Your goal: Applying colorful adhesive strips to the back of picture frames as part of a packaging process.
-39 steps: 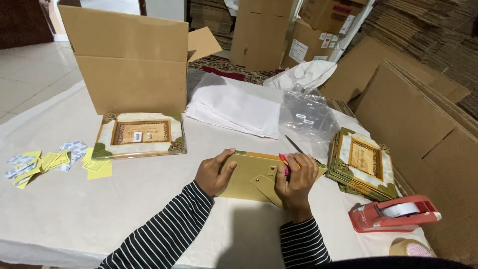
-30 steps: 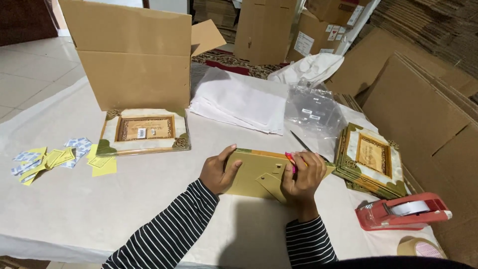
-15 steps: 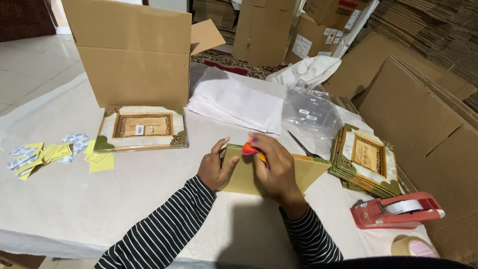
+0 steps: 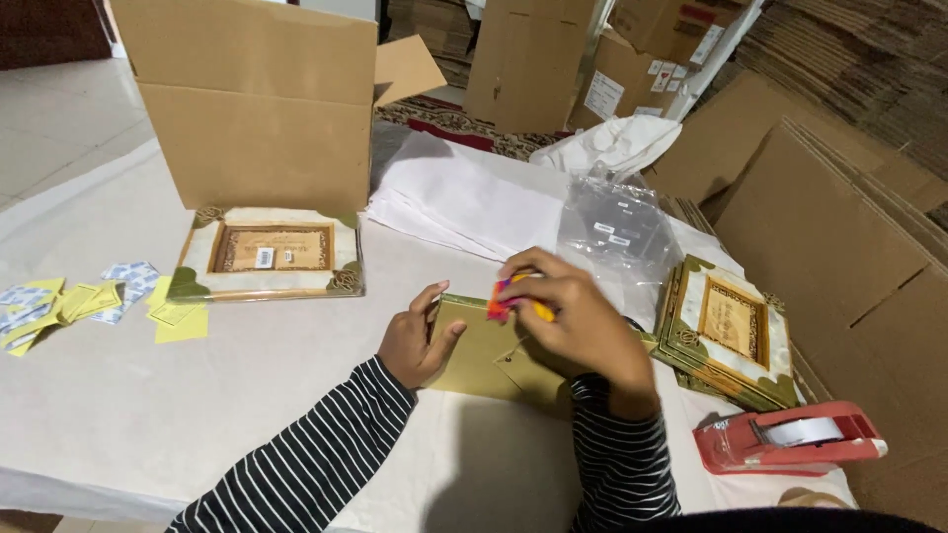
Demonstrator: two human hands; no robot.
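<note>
Left hand: my left hand (image 4: 415,341) rests on the near left edge of the gold frame back (image 4: 484,360), fingers loosely curled, thumb lying on the panel, gripping nothing.
Right hand: my right hand (image 4: 578,321) is closed around a small orange and yellow tool (image 4: 506,299), held over the panel's far edge.
Frame back: I see it flat on the white table (image 4: 118,415), near centre, between my hands.
Left side: a decorated frame (image 4: 269,252) lies before the open cardboard box (image 4: 257,109); yellow notes (image 4: 178,318) sit further left.
Right side: a stack of frames (image 4: 729,331), with a red tape dispenser (image 4: 785,439) nearer.
</note>
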